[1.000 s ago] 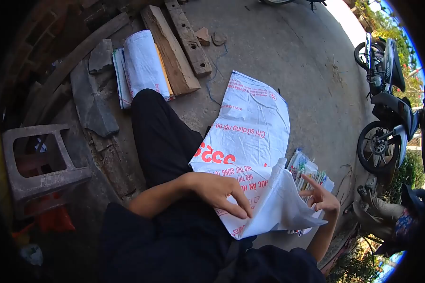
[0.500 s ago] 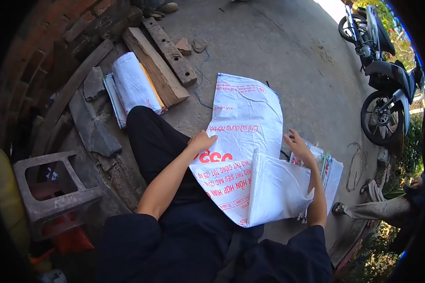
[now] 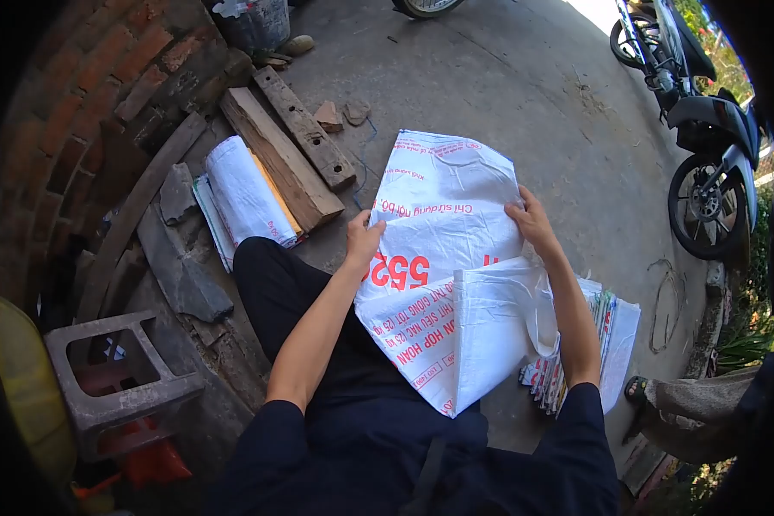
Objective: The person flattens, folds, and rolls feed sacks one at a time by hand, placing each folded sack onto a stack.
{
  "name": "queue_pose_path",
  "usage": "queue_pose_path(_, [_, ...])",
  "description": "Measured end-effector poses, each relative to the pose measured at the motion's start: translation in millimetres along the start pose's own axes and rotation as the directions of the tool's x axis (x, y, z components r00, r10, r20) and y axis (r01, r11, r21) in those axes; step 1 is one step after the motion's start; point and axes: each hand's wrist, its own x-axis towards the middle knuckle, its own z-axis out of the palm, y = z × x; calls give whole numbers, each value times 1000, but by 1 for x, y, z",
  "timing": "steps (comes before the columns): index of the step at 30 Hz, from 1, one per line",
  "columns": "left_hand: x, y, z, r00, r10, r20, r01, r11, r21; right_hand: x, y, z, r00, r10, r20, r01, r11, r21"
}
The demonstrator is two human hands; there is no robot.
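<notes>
A white woven plastic sack (image 3: 443, 189) with red print lies across my lap, its lower part folded over. My left hand (image 3: 365, 239) grips the sack's left edge, thumb on top and the other fingers hidden beneath. On the opposite edge, my right hand (image 3: 531, 219) pinches the sack at about the same height. Beneath and beside my right forearm is a stack of folded sacks (image 3: 623, 335) on the ground. More folded white sacks (image 3: 248, 193) lie beyond my left knee.
Wooden beams (image 3: 284, 159) and broken stone slabs (image 3: 185, 267) lie at the left by a brick wall (image 3: 103, 77). A grey plastic stool (image 3: 129, 400) stands at lower left. Motorbikes (image 3: 709, 172) are parked at the right. Another person's leg (image 3: 697, 400) shows at lower right.
My right hand has moved from beside the sack onto its right edge and closed there. My left hand has moved up along the left edge. More of the large red print shows.
</notes>
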Motion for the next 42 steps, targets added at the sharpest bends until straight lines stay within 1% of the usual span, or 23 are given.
queue_pose_path(3, [71, 14, 15, 995, 93, -33, -92, 995, 38, 43, 10, -5, 965, -106, -239, 139, 982, 127])
queue_pose_path(4, [90, 22, 21, 993, 109, -40, -106, 992, 69, 58, 14, -11, 941, -92, -325, 93, 996, -14])
queue_pose_path(5, [104, 34, 26, 974, 174, -143, -135, 960, 246, 69, 18, -16, 909, -91, -408, 31, 988, -152])
queue_pose_path(6, [108, 47, 32, 940, 250, -233, -137, 900, 414, 75, 24, -16, 879, -182, -441, 148, 983, -110])
queue_pose_path(7, [100, 64, 39, 898, 304, -317, -20, 749, 662, 71, 28, -19, 880, -179, -440, 144, 983, -113])
queue_pose_path(8, [96, 67, 43, 895, 376, -239, -82, 666, 741, 66, 31, -20, 901, -212, -378, 32, 902, -429])
queue_pose_path(9, [91, 69, 43, 884, 442, -151, -145, 569, 809, 60, 34, -20, 925, -221, -310, -63, 714, -697])
queue_pose_path(11, [72, 70, 43, 964, 213, 160, -265, 714, 648, 27, 24, -14, 992, 6, -128, -75, 834, -547])
queue_pose_path(14, [8, 82, 53, 903, -106, 417, -93, 899, 429, -33, -17, -1, 977, 213, 19, -185, 888, -421])
queue_pose_path(19, [-47, 79, 56, 774, 29, 633, -236, 941, 245, -103, -49, -3, 985, 150, -83, -166, 959, -231])
queue_pose_path(22, [-69, 98, 56, 671, 233, 704, -384, 921, 62, -129, -36, -3, 990, -75, -123, -35, 698, -715])
queue_pose_path(23, [-80, 104, 56, 663, 372, 649, -512, 858, 31, -138, -46, 1, 996, -37, -77, -23, 746, -665])
queue_pose_path(25, [-96, 125, 47, 659, 218, 719, -341, 940, 27, -154, -53, 1, 993, 24, 116, 37, 870, -491])
queue_pose_path(27, [-110, 128, 36, 516, 296, 804, -55, 948, -314, -171, -79, 1, 933, 69, 354, 45, 952, -304])
queue_pose_path(28, [-113, 133, 28, 399, 429, 810, -140, 902, -409, -177, -76, -3, 867, -24, 498, 142, 969, -201])
queue_pose_path(30, [-119, 155, -7, 11, 178, 984, -71, 982, -177, -192, -103, -8, 701, 26, 712, -36, 999, -1])
queue_pose_path(31, [-125, 157, -16, -156, 227, 961, -11, 973, -232, -199, -106, -9, 640, -5, 768, -52, 997, 50])
queue_pose_path(33, [-140, 155, -32, -250, 174, 952, 200, 972, -125, -209, -108, -10, 573, -31, 819, -112, 987, 116])
queue_pose_path(35, [-149, 154, -38, -187, 48, 981, 88, 996, -32, -215, -110, -9, 692, 68, 718, -112, 994, 13])
queue_pose_path(38, [-163, 148, -28, 37, -67, 997, -147, 987, 72, -220, -77, 2, 965, 241, 104, -159, 852, -499])
queue_pose_path(39, [-168, 140, -22, 71, -67, 995, -278, 957, 85, -227, -56, 7, 986, 141, -85, -158, 670, -725])
queue_pose_path(41, [-186, 132, -5, 125, -167, 978, -315, 928, 199, -238, -49, 17, 948, 279, -153, -301, 631, -715])
queue_pose_path(42, [-195, 121, 3, 105, -158, 982, -385, 904, 187, -237, -62, 22, 846, 521, -114, -480, 652, -587])
